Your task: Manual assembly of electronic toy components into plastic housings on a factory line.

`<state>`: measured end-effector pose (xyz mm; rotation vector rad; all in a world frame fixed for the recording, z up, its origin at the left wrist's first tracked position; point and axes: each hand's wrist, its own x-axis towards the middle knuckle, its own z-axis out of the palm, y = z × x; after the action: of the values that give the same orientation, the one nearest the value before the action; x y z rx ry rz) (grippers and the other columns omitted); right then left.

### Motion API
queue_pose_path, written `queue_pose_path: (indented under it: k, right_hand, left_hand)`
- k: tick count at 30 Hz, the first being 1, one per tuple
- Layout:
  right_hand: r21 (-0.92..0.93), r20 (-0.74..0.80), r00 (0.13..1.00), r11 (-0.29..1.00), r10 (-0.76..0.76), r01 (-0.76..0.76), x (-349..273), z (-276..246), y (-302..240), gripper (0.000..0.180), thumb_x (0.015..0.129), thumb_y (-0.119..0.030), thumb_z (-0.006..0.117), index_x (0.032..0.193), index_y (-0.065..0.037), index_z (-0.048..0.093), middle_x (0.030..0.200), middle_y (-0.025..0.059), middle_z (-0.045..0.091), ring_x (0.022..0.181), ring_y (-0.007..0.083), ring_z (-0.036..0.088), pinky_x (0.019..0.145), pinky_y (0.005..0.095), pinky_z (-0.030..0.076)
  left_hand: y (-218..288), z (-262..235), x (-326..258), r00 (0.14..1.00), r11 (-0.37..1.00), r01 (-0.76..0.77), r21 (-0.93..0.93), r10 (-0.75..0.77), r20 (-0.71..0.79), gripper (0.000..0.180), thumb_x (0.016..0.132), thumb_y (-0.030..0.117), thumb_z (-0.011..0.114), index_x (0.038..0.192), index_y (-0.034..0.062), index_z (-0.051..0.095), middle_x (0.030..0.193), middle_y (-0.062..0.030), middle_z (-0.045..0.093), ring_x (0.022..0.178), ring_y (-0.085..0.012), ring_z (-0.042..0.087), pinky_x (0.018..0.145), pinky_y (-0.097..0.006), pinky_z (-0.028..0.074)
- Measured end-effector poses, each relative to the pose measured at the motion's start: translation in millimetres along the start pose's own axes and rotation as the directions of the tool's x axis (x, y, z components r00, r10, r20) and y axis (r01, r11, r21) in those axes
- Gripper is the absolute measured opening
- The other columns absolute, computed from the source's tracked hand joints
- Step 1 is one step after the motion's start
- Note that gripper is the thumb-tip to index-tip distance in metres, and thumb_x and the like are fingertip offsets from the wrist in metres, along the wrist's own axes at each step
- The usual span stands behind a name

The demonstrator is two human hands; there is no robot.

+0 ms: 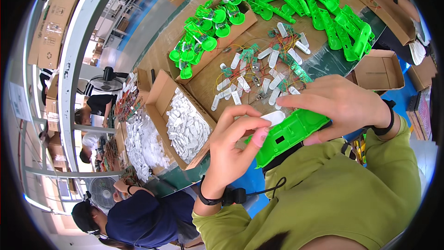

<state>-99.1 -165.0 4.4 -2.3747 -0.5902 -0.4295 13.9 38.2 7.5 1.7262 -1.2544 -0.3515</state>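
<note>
Between the thumb and fingers of my left hand [235,141] is a small white oval plastic piece [274,118], held just above one end of a long green plastic shell [291,135]. My right hand [342,104] grips that shell at its other end, thumb below and fingers over the top. A small dark rectangular opening shows in the shell's face. Just beyond both hands lie several green circuit boards [296,68] with thin red and yellow wires, mixed with more white oval pieces [236,97] on the table.
Left of my hands a cardboard box [158,106] holds many white pieces, beside clear plastic bags [138,143]. Another carton [240,30] carries wired green round parts. Green shells [342,28] pile up at the far right. Co-workers sit at the left [143,217] and far right [404,11].
</note>
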Motion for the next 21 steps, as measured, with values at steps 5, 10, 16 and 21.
queue_pose_path:
  k: [5,10,16,21]
  right_hand:
    - [0.01,0.026,0.999,1.0,-0.02,0.019,0,-2,3,0.065,0.062,-0.021,0.067,0.119,-0.005,0.038,0.086,0.0093,0.057,0.073,0.0278,0.055,0.062,0.0348,0.044]
    - [-0.025,-0.08,0.992,0.995,-0.097,0.095,-3,6,10,0.069,0.059,-0.024,0.07,0.118,-0.004,0.04,0.073,0.0064,0.053,0.061,0.024,0.052,0.052,0.0321,0.04]
    - [0.015,0.084,0.996,0.999,-0.038,0.037,-3,-5,6,0.069,0.061,-0.02,0.069,0.12,-0.005,0.036,0.081,0.0097,0.055,0.071,0.0282,0.055,0.06,0.0357,0.043]
    - [-0.035,0.03,0.995,0.995,-0.092,0.093,-3,0,8,0.072,0.06,-0.02,0.069,0.121,-0.005,0.034,0.079,0.0089,0.054,0.069,0.0276,0.054,0.059,0.0351,0.042]
  left_hand:
    - [14,2,2,0.978,0.977,0.209,-0.028,-0.209,0.012,0.016,0.075,0.0,0.058,0.091,0.0001,0.06,0.089,-0.0087,0.055,0.081,-0.015,0.056,0.063,-0.024,0.046]
    - [14,1,8,0.998,0.959,0.019,0.283,-0.037,0.06,0.017,0.072,0.002,0.062,0.088,-0.0014,0.06,0.08,-0.0103,0.06,0.071,-0.0151,0.059,0.062,-0.023,0.046]
    - [23,0,10,0.988,0.928,0.07,0.365,-0.115,0.102,0.014,0.071,0.005,0.063,0.084,0.0004,0.062,0.076,-0.0091,0.062,0.064,-0.016,0.059,0.058,-0.023,0.045]
    - [27,-3,25,0.961,0.906,0.02,0.422,-0.134,0.241,0.012,0.071,0.007,0.063,0.083,0.0033,0.062,0.073,-0.008,0.062,0.062,-0.0154,0.059,0.056,-0.023,0.045]
